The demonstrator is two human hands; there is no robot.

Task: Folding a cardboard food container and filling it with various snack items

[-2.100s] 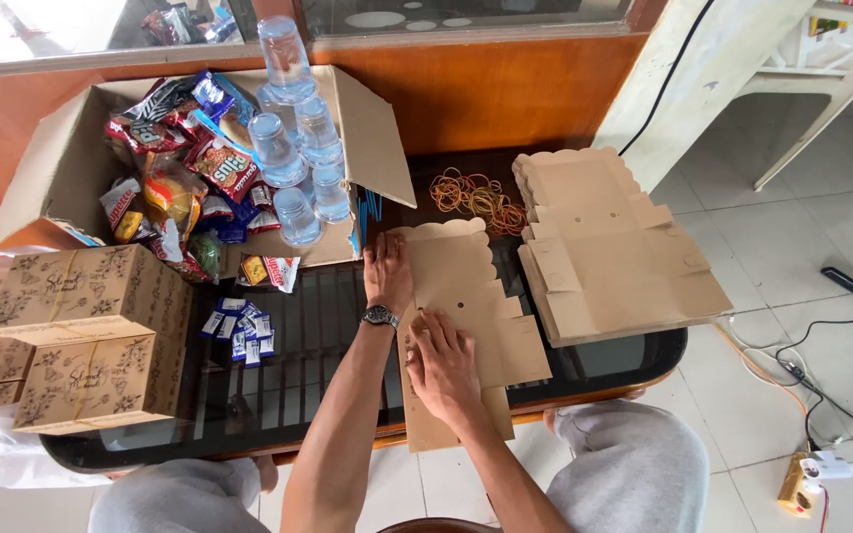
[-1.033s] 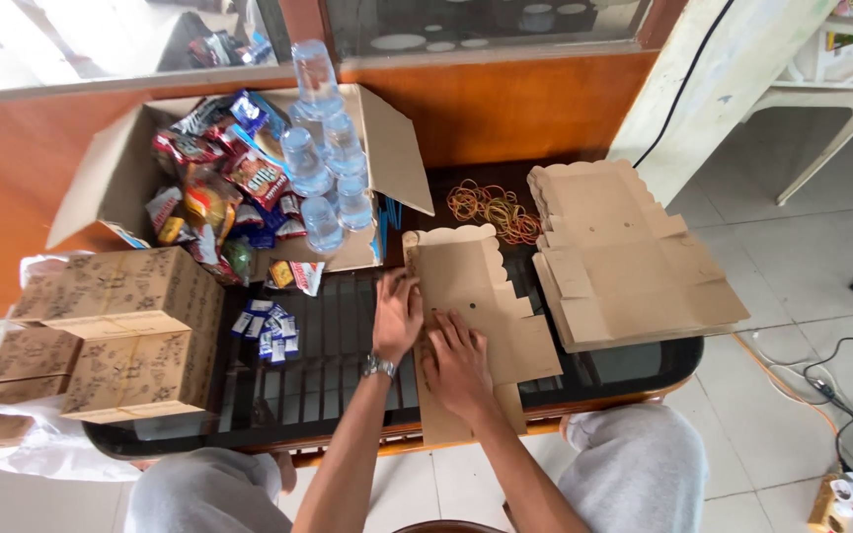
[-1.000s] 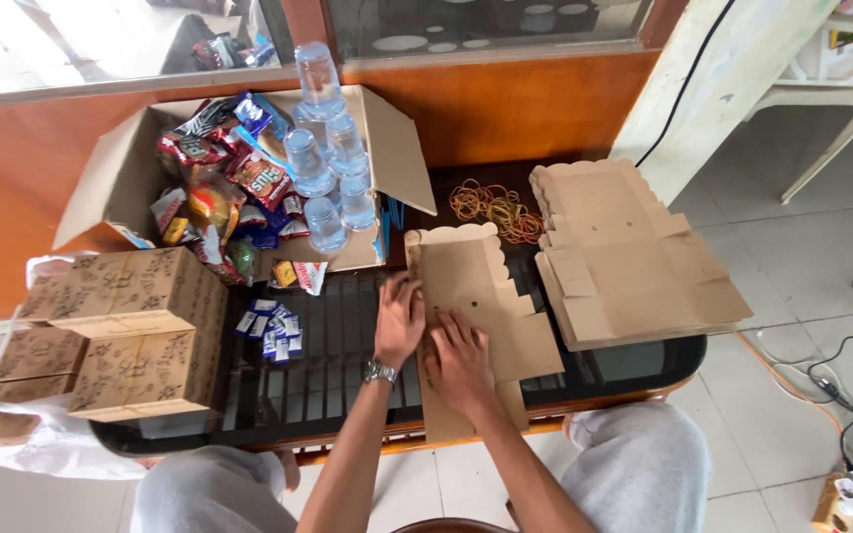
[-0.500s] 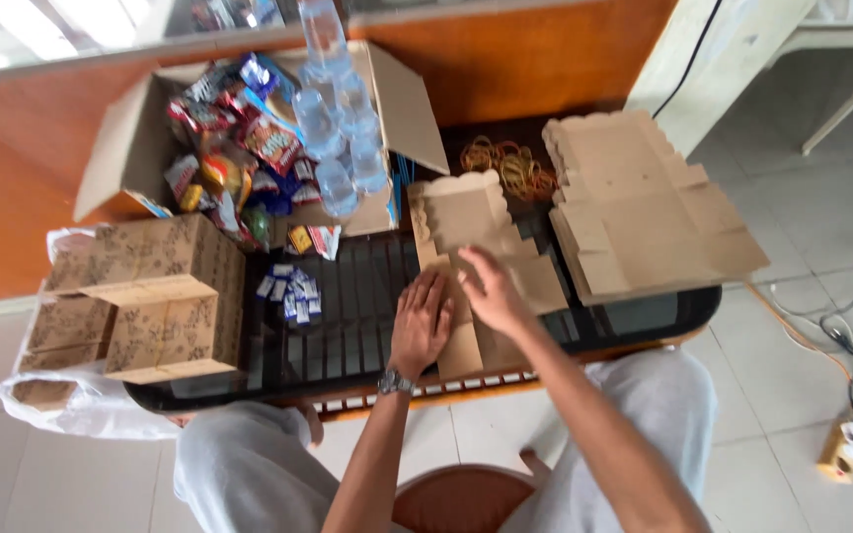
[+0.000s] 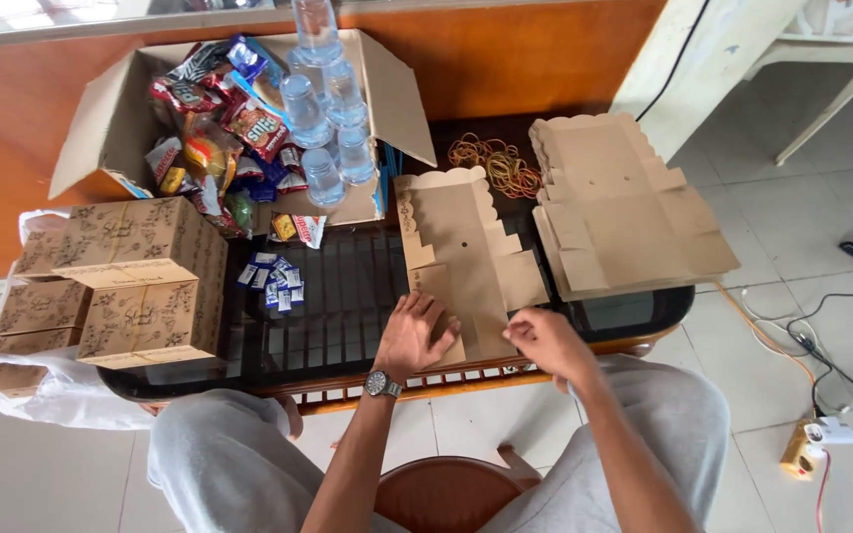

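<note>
Seen from above, a seated person's left hand (image 5: pixel 417 336) lies flat and open, fingers spread, pressing the near end of a flat, unfolded brown cardboard box blank (image 5: pixel 461 257) on a dark glass-topped table (image 5: pixel 348 296). The right hand (image 5: pixel 543 339), at 3 o'clock from the left, pinches the blank's near right flap; whether the fingertips close fully is hard to make out. The blank's long axis runs from the hands toward 12 o'clock, and both hands are equally near it. At 1 o'clock lies a stack of matching flat cardboard blanks (image 5: pixel 624 212), with loose rubber bands (image 5: pixel 491 163) beyond. At 10 o'clock stand folded brown patterned boxes (image 5: pixel 140 281); farther, at 11 o'clock, an open carton of snack packets and plastic water cups (image 5: pixel 249 118)
</note>
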